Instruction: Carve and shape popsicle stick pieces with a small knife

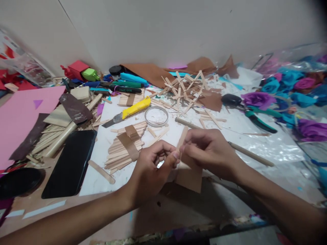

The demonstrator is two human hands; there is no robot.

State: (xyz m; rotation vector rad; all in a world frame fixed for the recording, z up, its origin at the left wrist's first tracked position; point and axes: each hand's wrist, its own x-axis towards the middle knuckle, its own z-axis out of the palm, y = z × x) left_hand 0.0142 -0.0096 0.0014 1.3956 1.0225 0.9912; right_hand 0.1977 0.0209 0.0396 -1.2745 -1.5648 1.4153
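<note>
I see the wooden stick (183,136) w/ its long axis near upright, top tipped right & away, over the counter (163,207) near edge. Left hand (153,166) curled, thumb pinching it. Right hand (208,149) grips it too, brown card piece (190,178) just below. Loose sticks (184,88) & yellow cutter (135,108) beyond, plain wall (178,30) behind.

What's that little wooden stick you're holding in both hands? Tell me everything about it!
The stick is flat, thin, pale wood with a rounded top end, like an ice-cream stick. It is held nearly upright, leaning a little to the right. Only its upper part shows, because the left hand and right hand pinch the lower part and hide it. A brown card piece sits just under the fingers. I cannot tell whether it is glued on.
</note>
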